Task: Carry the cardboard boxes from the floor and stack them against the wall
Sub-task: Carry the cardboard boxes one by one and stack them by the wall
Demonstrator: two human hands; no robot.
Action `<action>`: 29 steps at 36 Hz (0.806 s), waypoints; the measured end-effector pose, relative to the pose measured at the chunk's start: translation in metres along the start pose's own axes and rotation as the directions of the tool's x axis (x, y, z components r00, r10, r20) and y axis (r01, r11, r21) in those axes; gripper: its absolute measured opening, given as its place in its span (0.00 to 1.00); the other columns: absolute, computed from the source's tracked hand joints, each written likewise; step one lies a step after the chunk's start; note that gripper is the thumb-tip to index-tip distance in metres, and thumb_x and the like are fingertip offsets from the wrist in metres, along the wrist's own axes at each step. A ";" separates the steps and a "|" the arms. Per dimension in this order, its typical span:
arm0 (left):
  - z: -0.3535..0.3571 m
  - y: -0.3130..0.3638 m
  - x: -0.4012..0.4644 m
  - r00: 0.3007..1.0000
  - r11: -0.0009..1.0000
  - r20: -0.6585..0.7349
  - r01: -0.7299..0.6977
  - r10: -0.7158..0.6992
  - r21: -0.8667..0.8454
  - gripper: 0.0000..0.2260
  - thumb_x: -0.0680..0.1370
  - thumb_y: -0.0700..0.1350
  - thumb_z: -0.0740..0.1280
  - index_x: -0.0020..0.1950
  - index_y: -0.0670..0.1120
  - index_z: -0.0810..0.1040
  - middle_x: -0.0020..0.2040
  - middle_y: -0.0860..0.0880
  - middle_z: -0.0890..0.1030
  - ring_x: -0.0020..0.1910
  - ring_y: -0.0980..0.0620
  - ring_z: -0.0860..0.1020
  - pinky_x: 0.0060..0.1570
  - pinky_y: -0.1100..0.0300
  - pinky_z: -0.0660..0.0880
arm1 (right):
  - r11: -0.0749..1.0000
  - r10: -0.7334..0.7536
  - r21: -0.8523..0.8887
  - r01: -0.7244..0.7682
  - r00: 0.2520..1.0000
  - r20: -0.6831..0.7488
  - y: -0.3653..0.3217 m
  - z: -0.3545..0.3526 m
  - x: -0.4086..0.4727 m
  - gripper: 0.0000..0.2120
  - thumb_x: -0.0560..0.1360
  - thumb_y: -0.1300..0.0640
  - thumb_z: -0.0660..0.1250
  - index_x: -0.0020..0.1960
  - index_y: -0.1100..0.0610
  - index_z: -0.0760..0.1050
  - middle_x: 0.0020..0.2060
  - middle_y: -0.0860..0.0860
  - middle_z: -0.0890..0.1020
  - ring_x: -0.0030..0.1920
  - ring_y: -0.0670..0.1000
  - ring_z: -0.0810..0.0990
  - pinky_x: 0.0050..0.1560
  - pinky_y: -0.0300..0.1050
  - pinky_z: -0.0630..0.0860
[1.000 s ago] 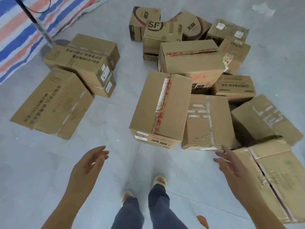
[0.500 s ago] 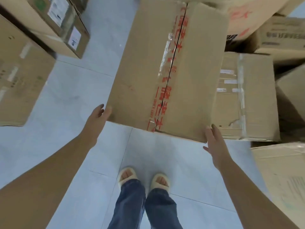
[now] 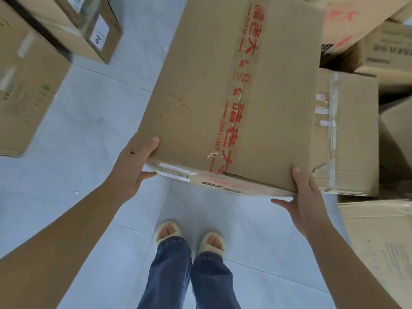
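A large cardboard box with red printed tape (image 3: pixel 234 92) fills the middle of the head view, its near end raised toward me. My left hand (image 3: pixel 131 168) grips the box's near left corner, thumb on top and fingers underneath. My right hand (image 3: pixel 305 201) grips the near right corner the same way, thumb on the top face. Both forearms reach up from the bottom of the frame.
More cardboard boxes lie around: a flat one (image 3: pixel 347 130) right beside the held box, one (image 3: pixel 383 246) at the lower right, one (image 3: pixel 24 85) at the left, a labelled one (image 3: pixel 89 27) at the top left, others (image 3: pixel 379 52) top right. Grey tiled floor (image 3: pixel 89 152) and my sandalled feet (image 3: pixel 189 239) are below.
I have bent closer to the boxes. Both hands went from touching the taped box's near corners to gripping them, and its near end has come up off the floor.
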State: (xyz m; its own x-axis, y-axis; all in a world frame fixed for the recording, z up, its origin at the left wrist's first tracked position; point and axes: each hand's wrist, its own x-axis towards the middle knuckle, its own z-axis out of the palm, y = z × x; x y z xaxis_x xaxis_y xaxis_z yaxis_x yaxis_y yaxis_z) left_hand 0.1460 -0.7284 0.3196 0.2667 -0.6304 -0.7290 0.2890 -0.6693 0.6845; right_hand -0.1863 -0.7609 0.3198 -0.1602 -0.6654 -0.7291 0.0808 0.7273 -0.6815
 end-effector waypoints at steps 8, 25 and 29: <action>-0.023 0.044 -0.101 0.990 0.992 -0.124 0.054 -0.068 -0.114 0.16 0.78 0.49 0.66 0.66 0.51 0.73 0.53 0.53 0.82 0.50 0.54 0.80 0.53 0.43 0.78 | 0.993 0.023 -0.118 -0.019 0.999 0.031 -0.058 0.016 -0.079 0.36 0.63 0.36 0.74 0.66 0.51 0.73 0.62 0.48 0.78 0.62 0.54 0.76 0.48 0.64 0.80; -0.082 0.017 -0.422 0.845 0.895 -0.508 -0.088 -0.165 -0.438 0.18 0.78 0.52 0.66 0.67 0.49 0.72 0.56 0.52 0.80 0.54 0.54 0.78 0.54 0.43 0.78 | 0.780 0.061 -0.577 0.240 0.889 0.453 -0.160 0.080 -0.273 0.23 0.72 0.40 0.68 0.62 0.51 0.73 0.60 0.49 0.77 0.58 0.56 0.78 0.39 0.57 0.83; -0.084 -0.002 -0.493 0.759 0.824 -0.612 -0.190 -0.222 -0.534 0.16 0.79 0.51 0.65 0.65 0.47 0.73 0.54 0.50 0.79 0.53 0.52 0.78 0.52 0.44 0.79 | 0.701 0.078 -0.609 0.372 0.808 0.584 -0.167 0.105 -0.322 0.16 0.75 0.43 0.66 0.60 0.48 0.72 0.61 0.48 0.76 0.61 0.55 0.76 0.47 0.59 0.80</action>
State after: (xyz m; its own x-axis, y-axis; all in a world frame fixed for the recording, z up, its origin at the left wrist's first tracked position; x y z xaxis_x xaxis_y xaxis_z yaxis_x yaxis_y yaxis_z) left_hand 0.0911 -0.3833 0.6770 0.7011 -0.0893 -0.7074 0.6783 -0.2223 0.7003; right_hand -0.0453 -0.6856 0.6611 0.4509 -0.5790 -0.6793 -0.6017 0.3650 -0.7105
